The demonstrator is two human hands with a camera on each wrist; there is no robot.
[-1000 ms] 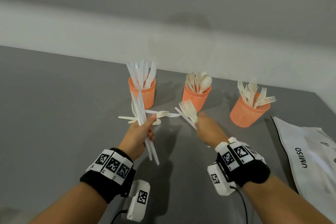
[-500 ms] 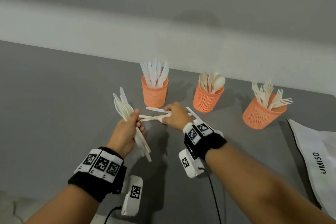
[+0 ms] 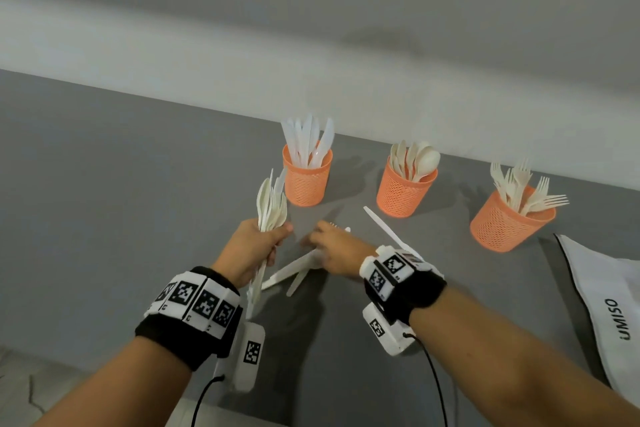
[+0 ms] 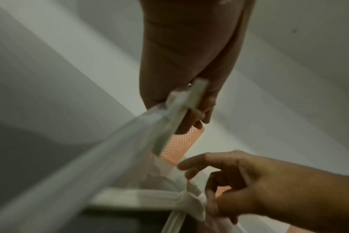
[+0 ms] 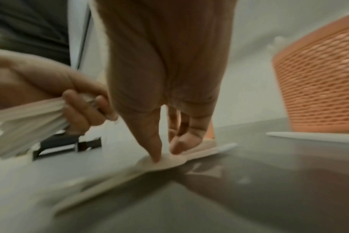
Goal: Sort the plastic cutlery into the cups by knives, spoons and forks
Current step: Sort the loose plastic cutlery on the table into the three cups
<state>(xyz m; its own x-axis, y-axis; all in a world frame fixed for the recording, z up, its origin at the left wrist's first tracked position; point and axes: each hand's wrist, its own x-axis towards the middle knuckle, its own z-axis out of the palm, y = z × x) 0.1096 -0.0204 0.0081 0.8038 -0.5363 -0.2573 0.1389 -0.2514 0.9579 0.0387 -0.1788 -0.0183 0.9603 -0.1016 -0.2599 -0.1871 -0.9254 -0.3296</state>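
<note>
Three orange mesh cups stand in a row: knives (image 3: 306,177), spoons (image 3: 405,191), forks (image 3: 509,218). My left hand (image 3: 273,236) grips an upright bundle of white cutlery (image 3: 272,201) just left of the knife cup; the wrist view shows the handles (image 4: 181,113) in my curled fingers. My right hand (image 3: 313,237) is down on loose pieces (image 3: 294,270) lying on the grey table (image 3: 104,184). Thumb and fingertip (image 5: 155,149) press on a spoon bowl (image 5: 169,163). One white knife (image 3: 384,229) lies beyond my right wrist.
A white bag printed UMISO (image 3: 609,305) lies at the right edge of the table. A pale wall (image 3: 311,45) rises right behind the cups. Cables hang from both wrist cameras near the table's front edge.
My right hand, which held forks up near the spoon cup, came down on the loose pieces and dragged them toward me. My left hand lowered its bundle.
</note>
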